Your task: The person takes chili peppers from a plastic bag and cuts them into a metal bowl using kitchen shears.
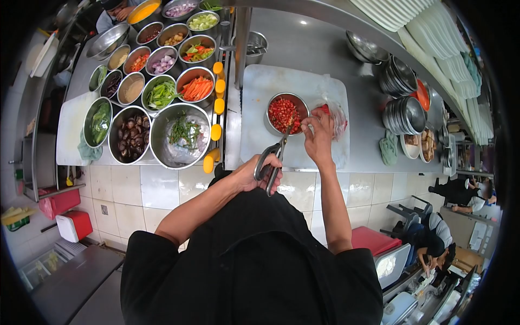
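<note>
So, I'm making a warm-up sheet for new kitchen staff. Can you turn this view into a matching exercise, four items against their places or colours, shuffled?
Column one
1. Scissors
2. Chopped red chillies
3. Carrot strips
4. Mushrooms

Column two
A. Orange, in a metal container
B. In the steel bowl on the white cutting board
C. Dark brown, in a metal container
D. Gripped by the left hand

Right pairs: 1-D, 2-B, 3-A, 4-C
</note>
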